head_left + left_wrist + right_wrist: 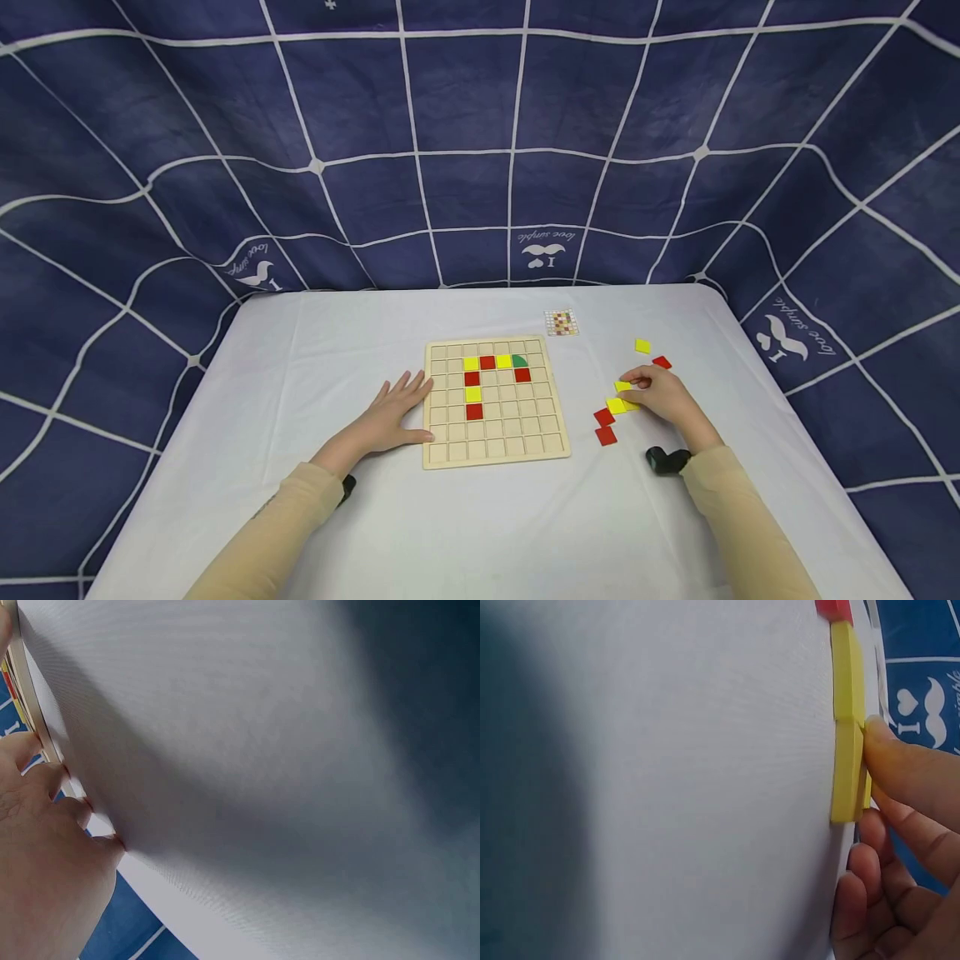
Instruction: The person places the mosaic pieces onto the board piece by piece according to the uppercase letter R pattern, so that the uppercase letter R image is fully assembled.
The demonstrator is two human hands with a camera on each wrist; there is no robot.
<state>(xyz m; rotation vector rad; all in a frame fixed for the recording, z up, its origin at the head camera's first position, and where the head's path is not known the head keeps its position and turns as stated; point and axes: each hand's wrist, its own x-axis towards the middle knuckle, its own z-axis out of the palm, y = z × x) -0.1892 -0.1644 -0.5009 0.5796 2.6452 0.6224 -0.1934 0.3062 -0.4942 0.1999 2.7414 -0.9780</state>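
Note:
In the head view a square wooden grid board [495,460] lies on the table, with several red and yellow square tiles and one green rounded tile [520,361] in its cells. My left hand [390,419] is spread at the board's left edge, fingertips and thumb touching the rim. Right of the board, my right hand [660,393] has thumb and index finger at a yellow tile [622,386], seemingly pinching it. Beneath the thumb, two more yellow tiles [847,671] lie end to end in the right wrist view. The left wrist view shows the left hand [49,840] along the board's side.
Two red tiles [605,436] lie nearer the front, beside the yellow ones. Farther back are another yellow tile [642,346] and a red tile [662,362]. A small printed pattern card [562,322] sits behind the board. Dark blue checked cloth [465,192] hangs around the white table.

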